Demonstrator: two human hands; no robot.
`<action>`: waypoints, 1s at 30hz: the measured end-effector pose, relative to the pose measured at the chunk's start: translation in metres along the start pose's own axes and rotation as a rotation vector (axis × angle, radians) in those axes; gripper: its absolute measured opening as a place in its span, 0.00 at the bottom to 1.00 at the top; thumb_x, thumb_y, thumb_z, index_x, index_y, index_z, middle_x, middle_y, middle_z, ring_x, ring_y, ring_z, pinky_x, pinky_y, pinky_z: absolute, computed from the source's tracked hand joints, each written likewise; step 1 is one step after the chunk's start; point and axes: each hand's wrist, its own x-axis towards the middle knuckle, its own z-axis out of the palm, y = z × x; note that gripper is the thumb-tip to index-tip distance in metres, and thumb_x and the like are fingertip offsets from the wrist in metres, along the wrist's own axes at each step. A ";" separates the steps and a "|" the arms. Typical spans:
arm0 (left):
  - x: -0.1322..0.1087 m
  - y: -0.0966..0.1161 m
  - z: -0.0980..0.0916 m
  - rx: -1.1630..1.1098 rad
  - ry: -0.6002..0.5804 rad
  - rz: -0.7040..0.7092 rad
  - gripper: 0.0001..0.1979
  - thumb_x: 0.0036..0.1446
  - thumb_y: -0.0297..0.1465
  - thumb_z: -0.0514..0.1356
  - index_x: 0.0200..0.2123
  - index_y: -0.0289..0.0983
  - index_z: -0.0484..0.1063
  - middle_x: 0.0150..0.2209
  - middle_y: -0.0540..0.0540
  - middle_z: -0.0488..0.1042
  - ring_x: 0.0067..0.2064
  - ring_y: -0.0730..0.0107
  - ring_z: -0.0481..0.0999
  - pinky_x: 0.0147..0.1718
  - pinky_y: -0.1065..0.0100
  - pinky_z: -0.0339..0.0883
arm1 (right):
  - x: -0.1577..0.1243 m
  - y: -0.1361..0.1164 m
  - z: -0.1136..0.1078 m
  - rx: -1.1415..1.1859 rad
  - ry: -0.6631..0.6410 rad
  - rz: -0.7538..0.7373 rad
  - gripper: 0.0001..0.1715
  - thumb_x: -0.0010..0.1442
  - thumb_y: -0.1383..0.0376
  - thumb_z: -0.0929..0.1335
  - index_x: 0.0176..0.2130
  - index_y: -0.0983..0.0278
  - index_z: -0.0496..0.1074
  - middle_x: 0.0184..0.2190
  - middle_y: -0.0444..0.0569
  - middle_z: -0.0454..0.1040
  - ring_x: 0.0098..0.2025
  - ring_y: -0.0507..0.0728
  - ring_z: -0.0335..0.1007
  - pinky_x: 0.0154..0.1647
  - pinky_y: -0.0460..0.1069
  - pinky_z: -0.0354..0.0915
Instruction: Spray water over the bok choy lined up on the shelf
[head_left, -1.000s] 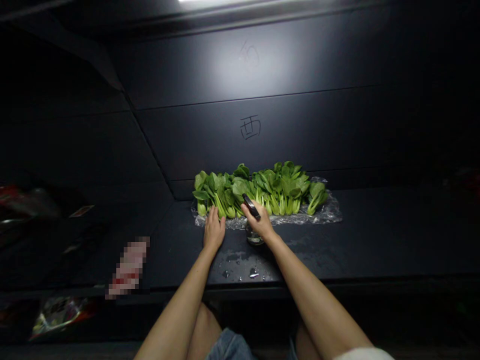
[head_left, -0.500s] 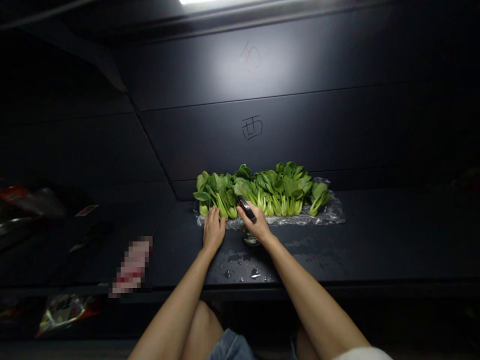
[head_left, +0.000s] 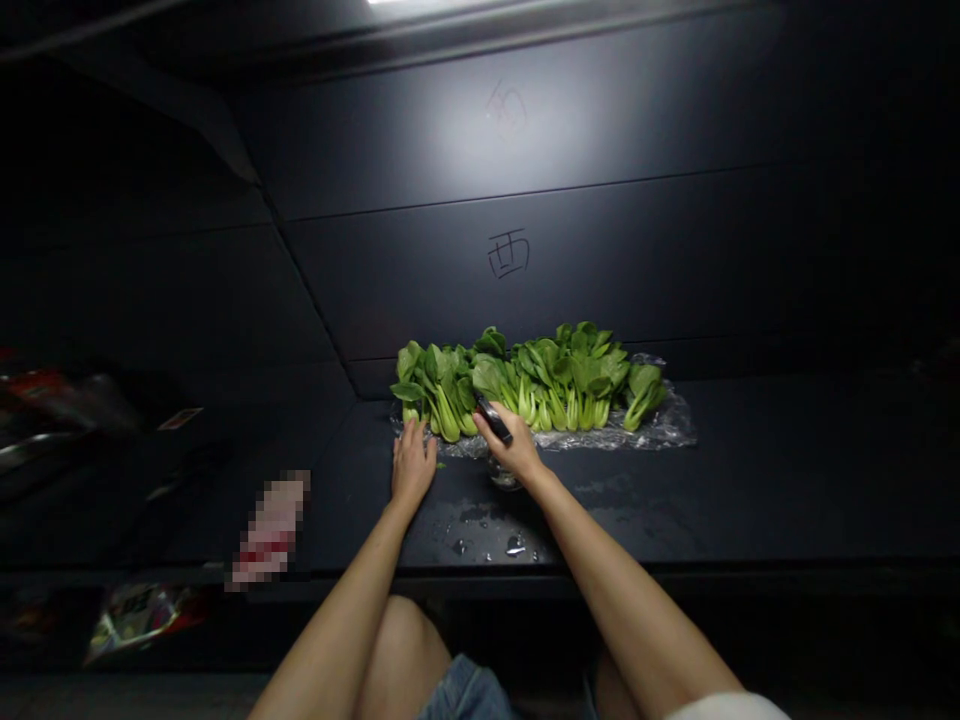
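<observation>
Starts nearest with one pair of denim shorts (head_left: 466, 692) and two bare forearms, reaching over the front edge of a single black shelf (head_left: 757, 490). Below that edge at far left, shows one bright packet (head_left: 139, 615), too blurred to read. On the shelf, shines with several water drops (head_left: 515, 546), too small for an exact count.

Beyond the drops, has one clear-bodied spray bottle (head_left: 502, 479), mostly hidden beneath the right hand (head_left: 521, 450). Wraps right fingers and thumb closely round its black spray head (head_left: 496, 423), with the head's long axis slanting away and leftward, toward the greens. Just to the left, lays the left hand (head_left: 413, 465) palm down, fingers loosely spread and gripping nothing visible, by the stem ends at the row's left end; cannot tell pressing from resting. Between the hands, one green scrap (head_left: 441, 465).

Just past both hands, stretches left to right in one long row of bok choy (head_left: 577, 385), stems nearward, leaves away: roughly a dozen or more, too overlapped for counting, with one head apart at right. Beneath, one sheet of crinkled plastic film (head_left: 664, 430).

Farthest, one black back panel (head_left: 367, 285) with two handwritten marks (head_left: 509, 253), the upper faint.
</observation>
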 end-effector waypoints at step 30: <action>0.005 -0.018 0.004 -0.257 0.158 -0.173 0.22 0.61 0.28 0.47 0.54 0.31 0.71 0.58 0.34 0.71 0.63 0.57 0.67 0.65 0.56 0.57 | 0.001 -0.016 0.023 0.118 -0.122 -0.031 0.18 0.65 0.51 0.63 0.39 0.62 0.72 0.34 0.48 0.77 0.37 0.57 0.75 0.39 0.48 0.65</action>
